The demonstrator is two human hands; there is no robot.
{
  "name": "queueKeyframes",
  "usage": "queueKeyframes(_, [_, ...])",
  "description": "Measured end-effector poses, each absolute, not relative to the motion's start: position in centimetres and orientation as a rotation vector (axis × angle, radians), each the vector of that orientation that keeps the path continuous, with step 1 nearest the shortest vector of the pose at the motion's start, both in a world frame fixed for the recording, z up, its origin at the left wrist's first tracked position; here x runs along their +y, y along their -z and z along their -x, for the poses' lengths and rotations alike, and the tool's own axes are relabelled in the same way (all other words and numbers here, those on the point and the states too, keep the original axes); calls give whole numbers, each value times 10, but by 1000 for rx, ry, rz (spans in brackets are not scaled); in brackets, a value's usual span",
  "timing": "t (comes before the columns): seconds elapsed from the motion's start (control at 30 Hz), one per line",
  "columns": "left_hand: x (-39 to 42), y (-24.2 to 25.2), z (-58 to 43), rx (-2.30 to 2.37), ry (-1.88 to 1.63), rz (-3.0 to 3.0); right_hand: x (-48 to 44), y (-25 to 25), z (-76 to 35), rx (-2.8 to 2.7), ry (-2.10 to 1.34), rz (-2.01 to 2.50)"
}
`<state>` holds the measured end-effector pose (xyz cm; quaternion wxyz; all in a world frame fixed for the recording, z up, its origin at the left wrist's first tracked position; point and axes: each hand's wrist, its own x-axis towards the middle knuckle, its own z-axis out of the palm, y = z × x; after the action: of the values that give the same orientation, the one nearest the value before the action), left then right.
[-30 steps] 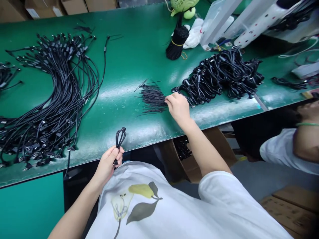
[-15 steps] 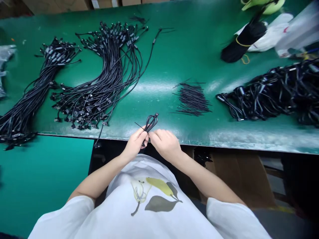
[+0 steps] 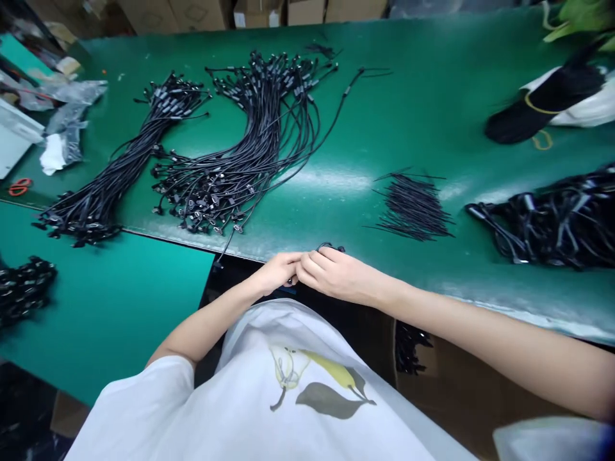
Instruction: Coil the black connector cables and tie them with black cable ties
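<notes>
Just over the front edge of the bench, my left hand and my right hand meet, both closed around a small coiled black cable. The right hand's fingers lie across the left fingertips and cover most of the coil. Only a bit of loop and a plug end show above the right knuckles, and a dark end shows under the left fingers. Ahead and to the right lies a loose pile of thin black ties. Beyond my left hand, a large bundle of straight black cables spreads on the bench.
Another cable bundle lies further left on the green bench. Coiled cables are heaped at the right, below a banded black tie bundle. Orange-handled scissors lie far left. An open carton stands below the bench.
My right hand has turned over and closed across the coil, hiding its loops. The view has swung left, so the bench things appear further right.
</notes>
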<state>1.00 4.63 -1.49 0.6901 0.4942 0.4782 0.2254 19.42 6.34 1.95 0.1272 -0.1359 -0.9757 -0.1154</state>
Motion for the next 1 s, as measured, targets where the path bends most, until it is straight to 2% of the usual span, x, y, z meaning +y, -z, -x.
queueKeyframes(0.27, [48,13,-9,1003,-485,-817,45,-13,-167,-2917,574,495])
queueKeyframes(0.4, [42,14,-10,1025,-489,-828,52,-6,-171,-3025,483,452])
queueKeyframes(0.47, [41,14,-10,1030,-593,-850,62,-9,-173,-3058,312,536])
queueKeyframes(0.53, [44,11,-12,1024,-762,-856,69,-15,-171,-2972,66,810])
queueKeyframes(0.67, [52,-9,-20,1053,-902,-753,63,-24,-158,-2402,-546,1331])
queueKeyframes(0.77, [50,-23,-15,1231,-983,-1015,61,-14,-155,-1954,-1145,1324])
queueKeyframes(0.83, [50,-20,-7,1301,-917,-1447,66,-7,-165,-1827,-1311,1283])
queueKeyframes(0.9, [50,-9,-2,1303,-788,-1682,70,-8,-179,-1846,-1185,1334])
queueKeyframes(1.0, [50,9,-4,1244,-707,-1404,60,-22,-188,-2003,-860,1431])
